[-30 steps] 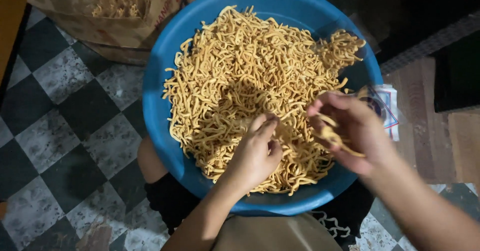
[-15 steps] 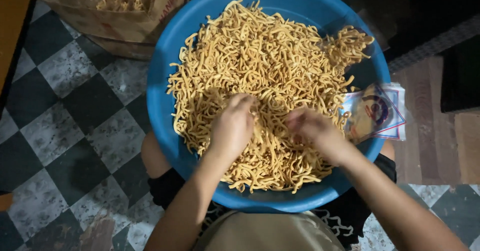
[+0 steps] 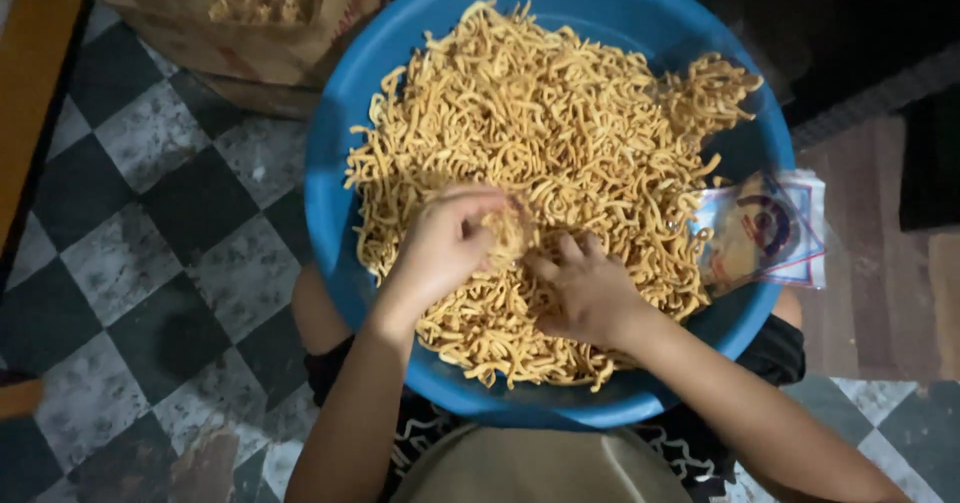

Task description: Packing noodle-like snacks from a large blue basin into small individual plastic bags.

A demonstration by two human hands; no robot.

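Blue basin (image 3: 345, 143) resting on the person's lap, heaped with fried noodle sticks (image 3: 560, 133). Clear packet (image 3: 765, 228) lying at its right rim. Left hand (image 3: 445, 248) now pinching up a clump; right hand (image 3: 590, 288), having drawn nearer the left, pressing loosely open into the pile.

Your left hand (image 3: 448, 246) is curled, fingers bent toward the palm and thumb side turned up, the forearm running down to the lower left. Your right hand (image 3: 590, 288) lies palm down with its fingers spread and pointing up-left, the forearm stretching to the lower right. The two hands sit close together, fingertips nearly meeting.
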